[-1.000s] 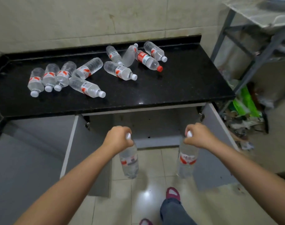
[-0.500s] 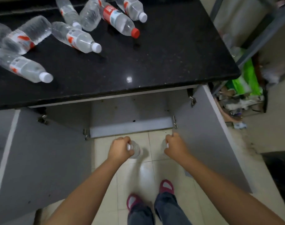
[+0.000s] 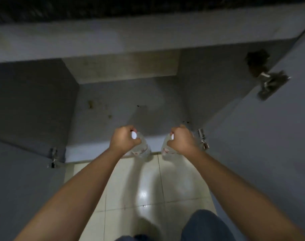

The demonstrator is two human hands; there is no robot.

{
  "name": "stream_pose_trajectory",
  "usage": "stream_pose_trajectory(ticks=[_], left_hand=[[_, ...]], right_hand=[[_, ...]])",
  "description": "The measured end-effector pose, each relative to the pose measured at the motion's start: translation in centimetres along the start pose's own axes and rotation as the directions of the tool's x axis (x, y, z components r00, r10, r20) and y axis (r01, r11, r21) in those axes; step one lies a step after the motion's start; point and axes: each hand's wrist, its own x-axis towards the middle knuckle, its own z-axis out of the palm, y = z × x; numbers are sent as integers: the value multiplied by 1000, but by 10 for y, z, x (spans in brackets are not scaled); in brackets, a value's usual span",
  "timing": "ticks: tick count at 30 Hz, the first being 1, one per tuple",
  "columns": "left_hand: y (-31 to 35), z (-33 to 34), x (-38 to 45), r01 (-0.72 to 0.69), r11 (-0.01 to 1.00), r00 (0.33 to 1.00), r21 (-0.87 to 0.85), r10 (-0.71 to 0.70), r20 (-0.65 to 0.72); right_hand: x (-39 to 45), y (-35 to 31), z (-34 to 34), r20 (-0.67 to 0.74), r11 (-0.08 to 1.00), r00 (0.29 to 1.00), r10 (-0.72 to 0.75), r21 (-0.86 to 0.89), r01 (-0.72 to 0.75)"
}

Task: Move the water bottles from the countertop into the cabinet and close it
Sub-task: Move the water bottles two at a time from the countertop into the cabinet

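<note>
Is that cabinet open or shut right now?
Open. Both doors, the left door and the right door, swing outward, so the cabinet floor and back wall show.

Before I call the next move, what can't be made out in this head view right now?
- Countertop and its remaining bottles: only the dark front edge shows, cut off by the top edge.
- Left bottle and right bottle: bodies mostly hidden under the left hand and right hand, and blurred.
- Whether the bottles touch the cabinet floor: cannot tell.
- Right door hinge: motion-blurred.
</note>
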Motion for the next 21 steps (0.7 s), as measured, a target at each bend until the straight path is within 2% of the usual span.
stream_pose_trajectory(ticks=[6, 9, 12, 17, 21], left_hand=[[-30, 46, 58, -156, 982, 985, 110, 163, -56], [-38, 55, 72, -136, 977, 987, 164, 149, -66], [-37, 57, 86, -105, 977, 989, 185, 123, -87], [-38, 63, 100, -173, 975, 972, 140, 193, -138], [-52, 55, 105, -302, 948, 949, 99, 308, -62]], right_hand=[[58, 16, 42, -129, 996, 987, -91, -29, 88], [73, 20, 59, -149, 996, 985, -93, -26, 90], [84, 19, 60, -231, 995, 968, -101, 1, 105], [101, 19, 60, -181, 984, 971, -158, -111, 139], [109, 32, 66, -187, 984, 969, -159, -112, 140]])
